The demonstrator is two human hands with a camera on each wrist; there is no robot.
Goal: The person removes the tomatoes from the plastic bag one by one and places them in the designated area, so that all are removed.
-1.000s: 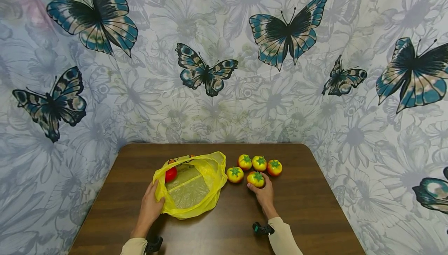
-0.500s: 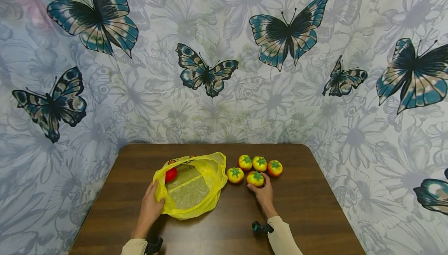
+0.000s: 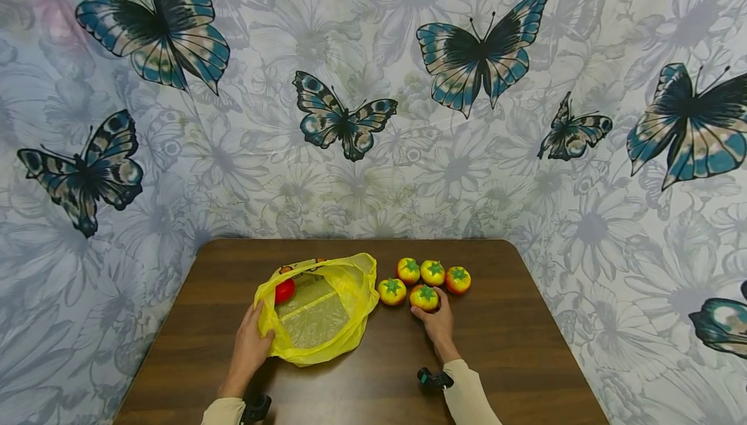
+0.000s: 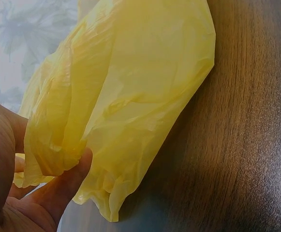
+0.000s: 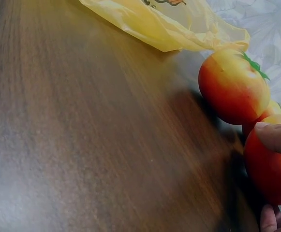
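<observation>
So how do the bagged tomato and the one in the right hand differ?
The bagged tomato looks plain red; the held tomato shows yellow and red. The bagged tomato shows no green top; the held tomato's faces up. The bagged tomato lies in the yellow bag; the right hand grips the held tomato. Both look round.

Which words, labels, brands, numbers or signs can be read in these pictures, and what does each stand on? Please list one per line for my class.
No text can be read with certainty.
Yellow bag: dark lettering and orange print at its far side, too small and creased to read.
Black wristbands: no readable marking.
Tomato-like fruits: no lettering visible.
</observation>
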